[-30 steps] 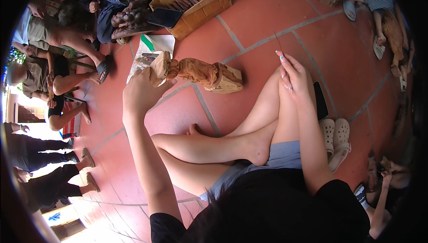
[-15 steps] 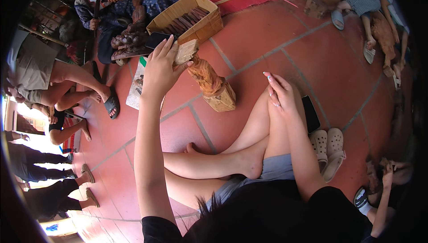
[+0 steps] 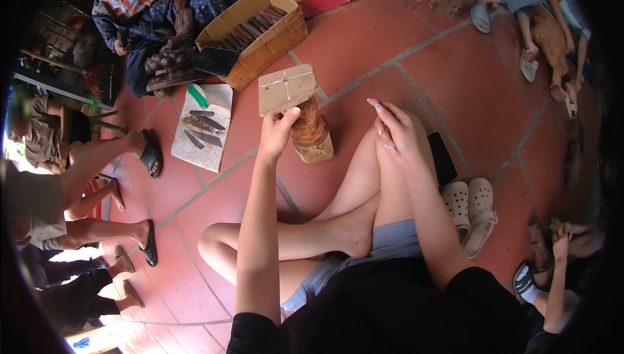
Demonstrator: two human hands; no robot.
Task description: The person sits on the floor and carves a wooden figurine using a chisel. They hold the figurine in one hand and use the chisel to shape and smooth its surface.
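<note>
Left hand: left hand (image 3: 278, 130) grips the wood carving (image 3: 300, 115), tilting it base-up above the floor.
Right hand: right hand (image 3: 396, 126) lies open on the raised knee, holding nothing.
Progress: carving looks rough-shaped; chisels (image 3: 200, 128) lie unused on a cloth.
Surface: red tile floor (image 3: 364, 35), grey joints.
Room: cardboard box (image 3: 257, 29), sandals (image 3: 471, 208), seated people around.

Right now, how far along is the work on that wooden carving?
Done: the wooden carving already has a rough figure shape on a squared base. In hand: the left hand tips it up, thumb at its flat square end; the right hand rests on the knee, holding nothing. Left: surfaces look coarse, and the chisels lie untouched on a cloth beside a cardboard box holding more.
</note>
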